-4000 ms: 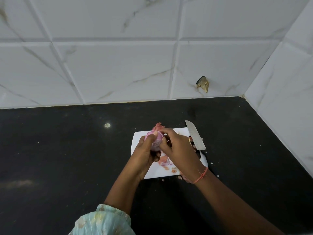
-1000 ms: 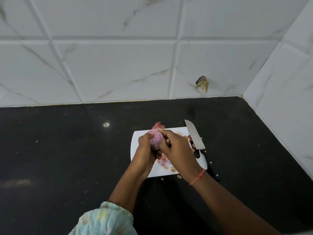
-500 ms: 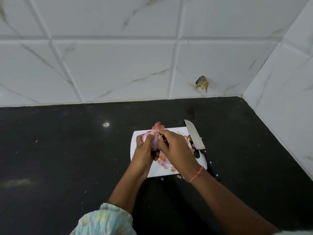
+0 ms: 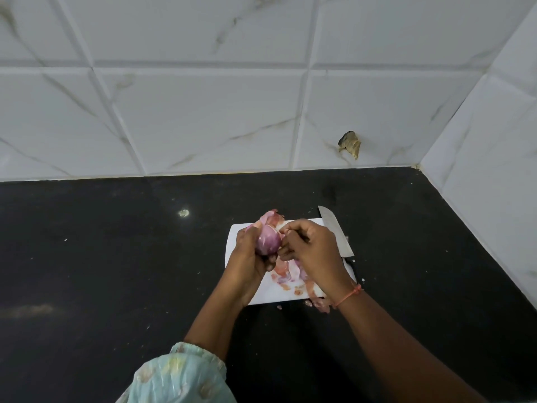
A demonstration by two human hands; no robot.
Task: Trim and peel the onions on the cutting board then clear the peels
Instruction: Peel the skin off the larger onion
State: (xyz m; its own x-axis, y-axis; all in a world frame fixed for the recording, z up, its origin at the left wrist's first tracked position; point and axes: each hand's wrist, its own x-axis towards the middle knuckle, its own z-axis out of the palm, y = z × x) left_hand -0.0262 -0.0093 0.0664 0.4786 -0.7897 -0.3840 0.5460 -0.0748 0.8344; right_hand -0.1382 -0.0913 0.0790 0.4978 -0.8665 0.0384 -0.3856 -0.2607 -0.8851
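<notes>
Above the white cutting board (image 4: pixel 290 293), held clear of it: red onion (image 4: pixel 268 241), cupped in left hand (image 4: pixel 247 257) with fingers curled round its left and near sides; right hand (image 4: pixel 312 247) pinching at a strip of skin on its right flank. Probably light, firm and round, glossy where bared, so likely slippery; papery skin apt to tear, best caught at a loose edge near the trimmed end. Loose peels (image 4: pixel 286 271) scattered over near part of board, a few (image 4: pixel 321 305) spilled past its near edge. Knife (image 4: pixel 335 231) lying along right side of board, blade pointing far. Underneath, black countertop (image 4: pixel 116 257), speckled with crumbs; behind and to right, white marbled wall tiles (image 4: pixel 203 112) meeting in a corner
</notes>
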